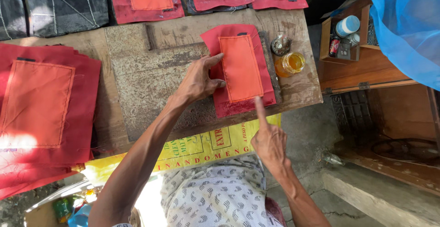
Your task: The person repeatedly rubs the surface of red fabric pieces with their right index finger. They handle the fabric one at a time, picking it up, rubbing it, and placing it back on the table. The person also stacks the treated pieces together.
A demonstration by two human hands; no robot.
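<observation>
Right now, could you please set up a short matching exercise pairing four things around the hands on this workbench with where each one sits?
Things:
1. left hand
2. right hand
3. amber jar
4. stack of red pieces

Places:
A. at the bench's left edge
B. just right of the red piece with the orange patch
C. flat on that piece's left edge
D. index finger pointing at its lower right corner

Pairs: 1-C, 2-D, 3-B, 4-A

Left hand (198, 81) flat, fingers spread; right hand (269, 141) index extended.
</observation>
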